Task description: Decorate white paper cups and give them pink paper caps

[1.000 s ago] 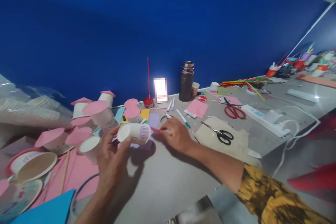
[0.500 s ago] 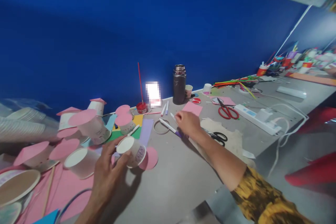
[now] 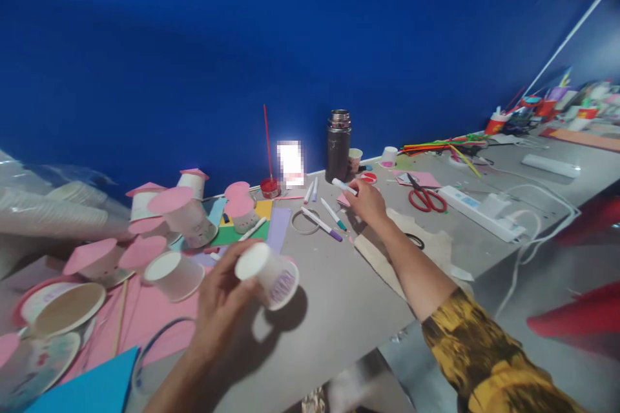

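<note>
My left hand [image 3: 230, 297] is closed around a white paper cup [image 3: 268, 274], fingers on its far side and thumb on the near side. The cup is tipped sideways above the table, with purple scribbled marks near its wide rim. My right hand [image 3: 367, 203] pinches a white marker [image 3: 345, 186] with a pale blue end, over a pink paper. A teal-tipped marker [image 3: 334, 214] and a purple-tipped marker [image 3: 321, 224] lie on the table just left of it. A roll of tape [image 3: 292, 224] lies beside them.
Paper cups with pink tops [image 3: 186, 213] crowd the left. A dark thermos [image 3: 338, 148] stands by the blue partition. Red-handled scissors [image 3: 427, 201], a white power strip [image 3: 479, 214] with cables, and a beige cloth [image 3: 431, 251] lie at right.
My left hand has raised the cup off the table and moved it right. My right hand has moved up from beside the teal-tipped marker, which now lies exposed, and shows a pale-blue-ended marker.
</note>
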Tool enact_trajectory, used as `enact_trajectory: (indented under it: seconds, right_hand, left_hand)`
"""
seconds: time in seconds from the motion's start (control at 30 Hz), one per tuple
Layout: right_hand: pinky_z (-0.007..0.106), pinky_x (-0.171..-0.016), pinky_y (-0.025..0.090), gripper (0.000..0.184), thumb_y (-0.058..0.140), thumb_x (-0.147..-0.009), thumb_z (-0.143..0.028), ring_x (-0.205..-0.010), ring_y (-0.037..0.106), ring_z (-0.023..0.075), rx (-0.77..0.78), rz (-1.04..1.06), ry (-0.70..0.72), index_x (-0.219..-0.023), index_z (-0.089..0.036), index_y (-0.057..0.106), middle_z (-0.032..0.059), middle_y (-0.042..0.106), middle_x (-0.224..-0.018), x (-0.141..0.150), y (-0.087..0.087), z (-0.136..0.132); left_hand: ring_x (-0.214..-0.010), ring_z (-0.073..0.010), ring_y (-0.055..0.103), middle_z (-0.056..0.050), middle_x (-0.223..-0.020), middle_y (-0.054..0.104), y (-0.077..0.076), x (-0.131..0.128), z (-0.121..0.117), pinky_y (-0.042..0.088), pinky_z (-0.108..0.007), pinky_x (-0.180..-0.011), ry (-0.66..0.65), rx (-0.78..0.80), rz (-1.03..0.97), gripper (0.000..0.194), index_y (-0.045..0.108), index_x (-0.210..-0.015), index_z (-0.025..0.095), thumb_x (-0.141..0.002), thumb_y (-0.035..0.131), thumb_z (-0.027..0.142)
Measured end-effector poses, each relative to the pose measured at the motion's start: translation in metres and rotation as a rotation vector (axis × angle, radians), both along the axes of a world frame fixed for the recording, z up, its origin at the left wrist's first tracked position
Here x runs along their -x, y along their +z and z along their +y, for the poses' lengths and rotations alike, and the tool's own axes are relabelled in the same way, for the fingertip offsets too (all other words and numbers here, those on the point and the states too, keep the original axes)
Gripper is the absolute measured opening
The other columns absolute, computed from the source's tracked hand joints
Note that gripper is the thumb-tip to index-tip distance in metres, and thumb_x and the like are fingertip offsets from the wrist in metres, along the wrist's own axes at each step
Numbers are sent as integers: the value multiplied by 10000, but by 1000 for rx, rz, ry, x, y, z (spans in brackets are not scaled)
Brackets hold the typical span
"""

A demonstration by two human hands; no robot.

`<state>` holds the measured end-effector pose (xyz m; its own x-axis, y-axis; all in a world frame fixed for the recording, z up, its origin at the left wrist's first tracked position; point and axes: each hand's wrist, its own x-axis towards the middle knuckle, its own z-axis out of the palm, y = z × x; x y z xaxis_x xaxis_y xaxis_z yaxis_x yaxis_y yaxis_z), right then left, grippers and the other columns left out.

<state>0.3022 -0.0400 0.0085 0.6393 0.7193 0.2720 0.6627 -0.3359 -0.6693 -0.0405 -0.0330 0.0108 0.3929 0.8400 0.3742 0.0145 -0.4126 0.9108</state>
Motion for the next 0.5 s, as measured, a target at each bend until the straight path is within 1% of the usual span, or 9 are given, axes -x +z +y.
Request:
enact_trajectory:
  seconds: [0.1, 0.17, 0.2, 0.27, 0.33, 0.43, 0.5]
  right_hand:
    - [330, -822, 488, 210, 591, -887, -350, -879, 668, 218, -127, 140, 107, -961, -190, 704, 71, 758, -930, 4, 1, 4]
    - [300, -742, 491, 227, 587, -861, -372, -760, 652, 189, -187, 252, 185, -911, -181, 700, 48, 745, -821, 8, -2, 6]
    - [290, -703, 484, 235, 597, -841, -385, -709, 633, 177, -212, 310, 216, -883, -178, 699, 39, 732, -771, 10, -3, 6]
    - [271, -624, 455, 257, 638, -791, -422, -634, 584, 157, -257, 434, 258, -824, -173, 694, 26, 700, -702, 15, -5, 7]
    - [250, -536, 403, 304, 686, -739, -474, -578, 528, 134, -298, 574, 286, -785, -173, 685, 18, 672, -672, 20, -5, 6]
    - [220, -444, 312, 398, 766, -658, -548, -517, 443, 98, -349, 793, 329, -733, -175, 651, 0, 619, -632, 27, -2, 5]
    - [204, -422, 279, 467, 818, -601, -589, -506, 407, 80, -385, 917, 359, -690, -180, 609, -21, 567, -606, 29, 1, 4]
  left_hand:
    - [-1102, -291, 650, -100, -1192, 689, -3, -15, -24, 541, -400, -930, -312, -149, 205, 400, 685, -1211, 234, -843, 701, 391]
    - [-1095, -278, 652, -101, -1180, 692, -5, -27, -35, 537, -405, -947, -437, -201, 298, 443, 655, -1266, 236, -834, 700, 325]
    - [-1088, -274, 652, -105, -1180, 691, -6, -31, -37, 538, -406, -944, -457, -202, 335, 456, 645, -1276, 234, -830, 700, 310]
    - [-1078, -273, 651, -114, -1177, 688, -6, -34, -36, 541, -419, -940, -393, -180, 374, 429, 648, -1251, 227, -833, 691, 310]
    - [-1094, -285, 649, -122, -1182, 688, -5, -31, -28, 538, -446, -951, -257, -164, 374, 364, 664, -1206, 235, -856, 665, 333]
    - [-1121, -296, 651, -124, -1215, 688, 0, -24, -15, 548, -457, -944, -73, -177, 335, 329, 674, -1202, 278, -891, 630, 378]
    - [-1124, -300, 658, -120, -1229, 691, 6, -23, -13, 560, -456, -931, -33, -191, 325, 335, 680, -1209, 296, -892, 632, 393]
